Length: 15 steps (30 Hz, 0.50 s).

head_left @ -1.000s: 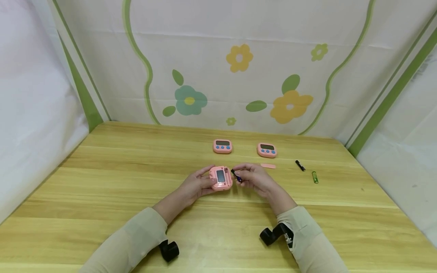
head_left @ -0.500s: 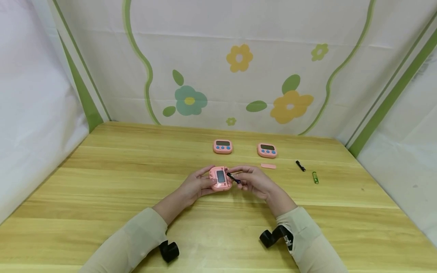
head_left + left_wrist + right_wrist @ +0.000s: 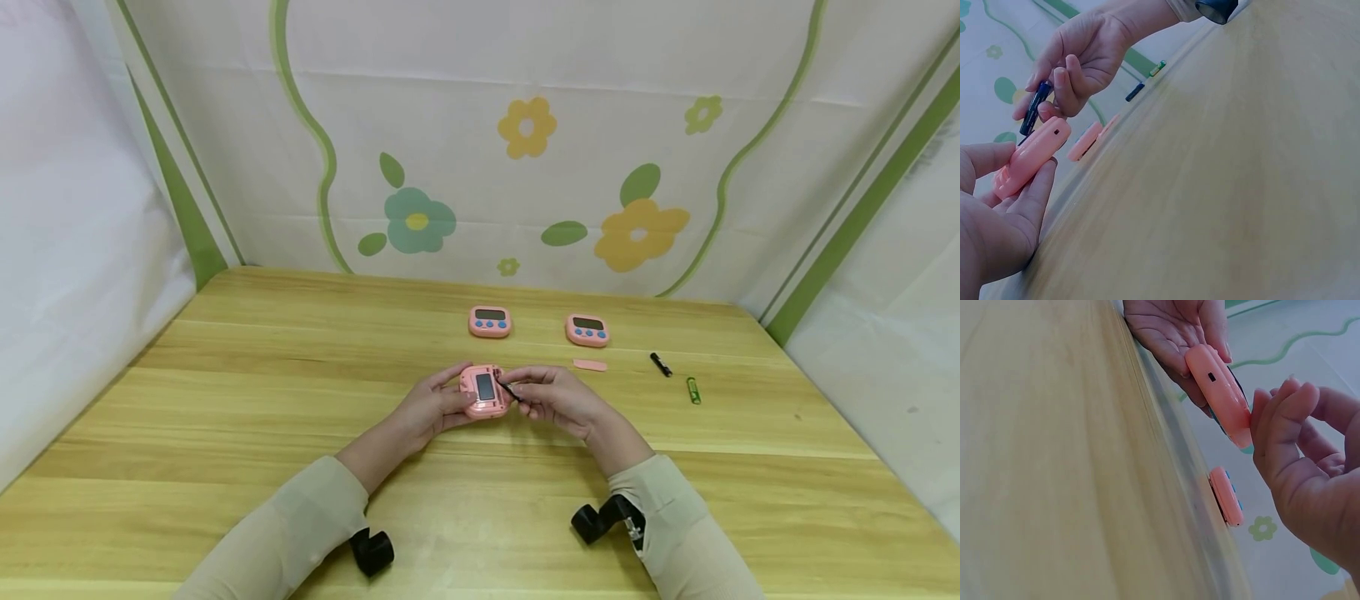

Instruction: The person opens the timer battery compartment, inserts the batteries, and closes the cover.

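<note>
My left hand (image 3: 420, 414) grips a pink digital timer (image 3: 489, 408) above the table, its back facing up with the battery slot uncovered along the right side. Between the fingertips of my right hand (image 3: 564, 400) is a dark battery (image 3: 1035, 107), pinched and slanting over that slot. In the left wrist view the battery's lower end is right at the upper edge of the timer, where a thin dark strip also shows. The right wrist view has the timer's side (image 3: 1221, 390) with a small dark slot in it, while my own fingers hide the battery there.
Two more pink timers, a left one (image 3: 490, 322) and a right one (image 3: 587, 330), lie face up at the back. A flat pink battery cover (image 3: 590, 365) is beyond my right hand. Farther right are a black battery (image 3: 661, 364) and a green battery (image 3: 693, 390). A flowered cloth (image 3: 450, 125) hangs behind the table.
My right hand has brought the battery leftward, from beside the timer to over its uncovered slot. My left hand and the timer have stayed in place.
</note>
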Motion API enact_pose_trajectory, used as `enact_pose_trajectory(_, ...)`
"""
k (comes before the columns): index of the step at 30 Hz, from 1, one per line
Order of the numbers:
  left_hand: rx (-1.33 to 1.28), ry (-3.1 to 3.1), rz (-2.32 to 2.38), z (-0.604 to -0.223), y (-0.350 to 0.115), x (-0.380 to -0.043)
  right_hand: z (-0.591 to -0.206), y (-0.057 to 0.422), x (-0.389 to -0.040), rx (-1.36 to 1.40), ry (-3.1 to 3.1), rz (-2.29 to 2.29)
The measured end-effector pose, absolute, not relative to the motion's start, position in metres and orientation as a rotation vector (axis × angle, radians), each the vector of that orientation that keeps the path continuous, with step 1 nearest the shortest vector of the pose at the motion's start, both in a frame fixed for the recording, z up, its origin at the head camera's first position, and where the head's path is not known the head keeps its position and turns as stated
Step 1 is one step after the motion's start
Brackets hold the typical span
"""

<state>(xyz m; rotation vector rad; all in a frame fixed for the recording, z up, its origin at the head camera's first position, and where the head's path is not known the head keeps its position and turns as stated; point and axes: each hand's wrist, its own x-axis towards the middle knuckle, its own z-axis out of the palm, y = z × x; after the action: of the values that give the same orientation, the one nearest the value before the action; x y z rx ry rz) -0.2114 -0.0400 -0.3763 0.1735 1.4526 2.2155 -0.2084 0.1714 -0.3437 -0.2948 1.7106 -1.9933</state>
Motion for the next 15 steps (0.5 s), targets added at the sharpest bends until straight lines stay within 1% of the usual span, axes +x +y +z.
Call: enact_pose_trajectory(15,0.173,1.461,2.198,-0.3767,-0.0398,-0.2122,-0.3460,0.1714,-0.2103,-0.356,1.975,-1.813)
